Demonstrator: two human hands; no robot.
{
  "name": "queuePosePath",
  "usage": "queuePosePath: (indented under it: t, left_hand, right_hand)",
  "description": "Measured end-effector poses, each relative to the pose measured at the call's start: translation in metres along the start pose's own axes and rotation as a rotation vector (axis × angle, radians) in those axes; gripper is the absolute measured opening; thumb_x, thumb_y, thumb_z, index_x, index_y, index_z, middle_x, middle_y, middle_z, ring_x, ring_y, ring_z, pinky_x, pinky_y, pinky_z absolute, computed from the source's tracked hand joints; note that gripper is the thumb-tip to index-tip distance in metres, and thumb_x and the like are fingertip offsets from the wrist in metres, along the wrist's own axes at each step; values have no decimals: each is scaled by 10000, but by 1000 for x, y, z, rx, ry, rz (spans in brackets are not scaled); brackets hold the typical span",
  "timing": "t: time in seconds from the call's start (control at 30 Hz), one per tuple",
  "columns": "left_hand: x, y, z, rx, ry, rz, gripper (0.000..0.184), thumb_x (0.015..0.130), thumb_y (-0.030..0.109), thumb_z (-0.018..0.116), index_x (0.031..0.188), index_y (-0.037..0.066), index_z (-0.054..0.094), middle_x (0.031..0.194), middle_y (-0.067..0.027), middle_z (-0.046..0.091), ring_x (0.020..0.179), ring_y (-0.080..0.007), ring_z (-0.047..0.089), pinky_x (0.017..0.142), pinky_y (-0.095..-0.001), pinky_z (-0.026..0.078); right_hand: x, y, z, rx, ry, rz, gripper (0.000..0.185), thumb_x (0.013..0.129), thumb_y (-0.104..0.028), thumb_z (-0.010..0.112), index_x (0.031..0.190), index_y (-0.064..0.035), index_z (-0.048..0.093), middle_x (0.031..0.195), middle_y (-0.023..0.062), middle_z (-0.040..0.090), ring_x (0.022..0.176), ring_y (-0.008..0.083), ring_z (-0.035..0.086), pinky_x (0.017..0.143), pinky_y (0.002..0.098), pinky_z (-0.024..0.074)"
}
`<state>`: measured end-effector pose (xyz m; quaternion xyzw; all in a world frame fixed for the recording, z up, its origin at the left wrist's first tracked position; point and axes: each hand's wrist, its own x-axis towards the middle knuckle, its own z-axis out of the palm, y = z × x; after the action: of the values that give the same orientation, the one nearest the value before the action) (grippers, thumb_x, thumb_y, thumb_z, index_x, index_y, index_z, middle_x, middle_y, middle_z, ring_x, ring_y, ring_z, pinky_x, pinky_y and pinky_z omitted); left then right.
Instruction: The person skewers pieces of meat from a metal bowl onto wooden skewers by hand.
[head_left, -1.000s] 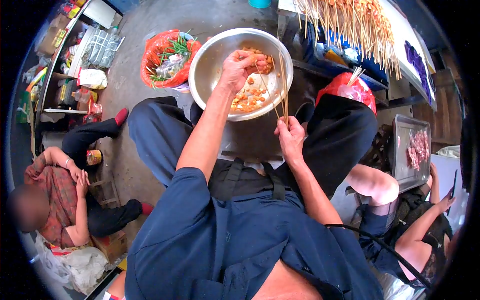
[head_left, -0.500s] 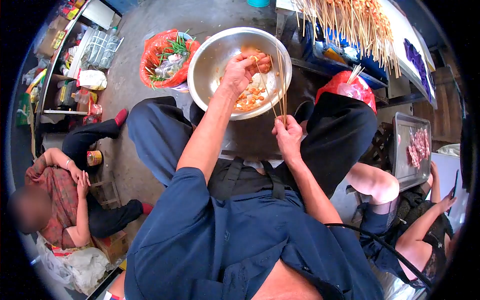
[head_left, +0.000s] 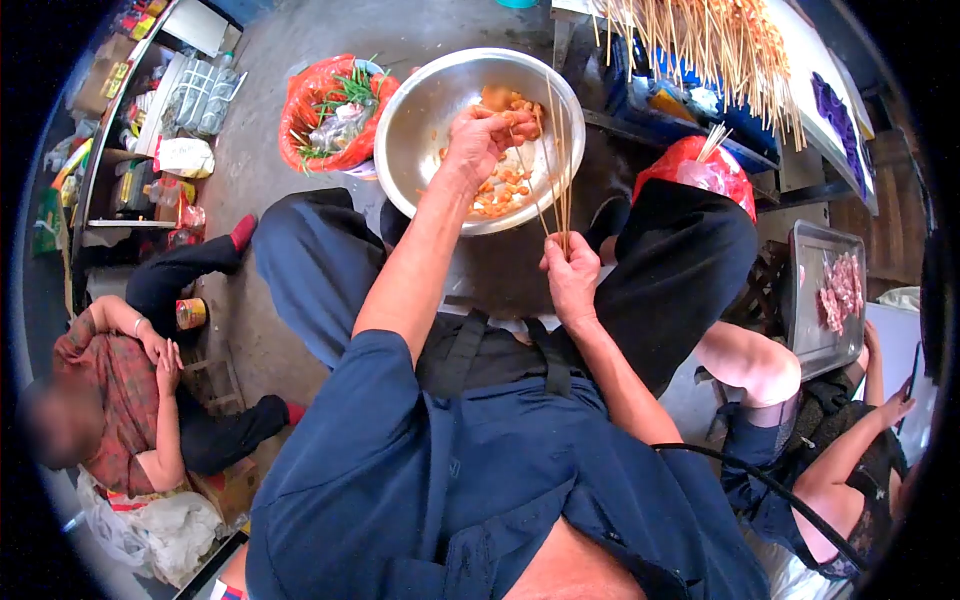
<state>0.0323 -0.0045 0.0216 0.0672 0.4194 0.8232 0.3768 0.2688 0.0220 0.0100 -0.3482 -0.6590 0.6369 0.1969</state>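
1 white table [head_left: 818,55] with loaded skewers [head_left: 712,62], their bare ends over its edge

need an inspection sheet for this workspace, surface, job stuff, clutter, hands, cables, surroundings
surface: grey floor; white table bearing loaded skewers
job's things: metal bowl holding orange-coated pieces; several thin sticks
clutter: red bag with green leaves left of the bowl; crowded shelves farther left
left hand: over the bowl, fingers at one stick's upper end; grip unclear
right hand: closed around the sticks' lower ends
cables: black cord beside the right sleeve; what it connects to isn't visible
surroundings: seated person at left; another at right, near a metal tray of raw meat
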Motion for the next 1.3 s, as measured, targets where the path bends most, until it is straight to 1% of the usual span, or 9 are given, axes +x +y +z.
queuePosePath:
  t: [0.23, 0.53, 0.6, 0.73, 1.0, 1.17, 1.2, 1.27, 1.3]
  left_hand:
    - [1, -11, 0, 16, -19, -37, 130, 836, 6, 602, 948, -61, 610, 945, -229, 663, 810, -292, 685, 646, -346, 556]
    - [-18, -10, 17, 182, 56, -33, 182, 836, -2, 613, 892, -12, 440, 896, -249, 657, 750, -325, 692, 582, -364, 583]
    - [-26, -22, 26, 200, 16, -168, 207, 817, -5, 636, 895, -6, 444, 870, -252, 653, 739, -322, 691, 585, -377, 593]
    - [-29, -16, 34, 186, -84, -70, 213, 803, -10, 651, 866, 1, 447, 829, -240, 650, 707, -304, 689, 612, -385, 595]
    - [-28, -1, 29, 222, -218, -223, 144, 807, 22, 664, 886, 2, 545, 877, -187, 670, 790, -256, 690, 704, -336, 575]
    - [23, 8, -44, 682, 247, 11, 189, 804, 47, 636, 981, -19, 617, 897, -114, 672, 733, -182, 668, 651, -302, 529]
    - [28, 4, -48, 683, 247, 8, 189, 804, 47, 636, 981, -19, 617, 897, -114, 672, 733, -182, 668, 651, -302, 529]
    - [36, -2, -51, 1130, 196, -13, 147, 786, 42, 630, 925, -2, 653, 840, -97, 668, 725, -159, 660, 642, -286, 515]
    - [34, -9, -50, 1122, 178, 29, 158, 699, 89, 652, 833, 16, 691, 760, -134, 677, 726, -187, 665, 675, -310, 519]
  right_hand:
    - [-7, 3, 3, 16, 46, 25, 116, 883, -118, 570, 821, -24, 595, 598, -2, 548, 533, 78, 494, 499, 244, 400]
    - [-10, -6, 5, 178, 49, 124, 93, 882, -102, 572, 830, -26, 589, 612, -8, 545, 531, 66, 472, 488, 224, 377]
    - [-1, -14, 7, 197, 70, 139, 85, 880, -97, 574, 832, -28, 587, 612, -8, 545, 525, 64, 464, 482, 221, 367]
    - [17, -20, 11, 285, 68, 177, 61, 882, -91, 573, 850, -40, 582, 606, -1, 542, 482, 54, 429, 435, 213, 316]
    - [48, -39, 8, 420, 64, 200, 60, 893, -114, 567, 890, -54, 565, 625, 3, 542, 432, 36, 378, 375, 190, 273]
    - [28, -38, -4, 375, 100, 254, 99, 901, -145, 576, 917, -49, 562, 627, 0, 539, 427, 28, 367, 372, 184, 260]
    - [21, -36, -5, 376, 101, 256, 99, 901, -145, 576, 917, -49, 562, 627, 0, 539, 427, 28, 367, 372, 184, 260]
    - [12, -30, -6, 424, 63, 257, 104, 904, -153, 579, 919, -51, 562, 631, 0, 543, 428, 25, 369, 374, 181, 261]
    - [8, -28, -7, 407, 61, 269, 102, 905, -154, 578, 918, -54, 561, 629, -3, 541, 432, 23, 370, 377, 180, 265]
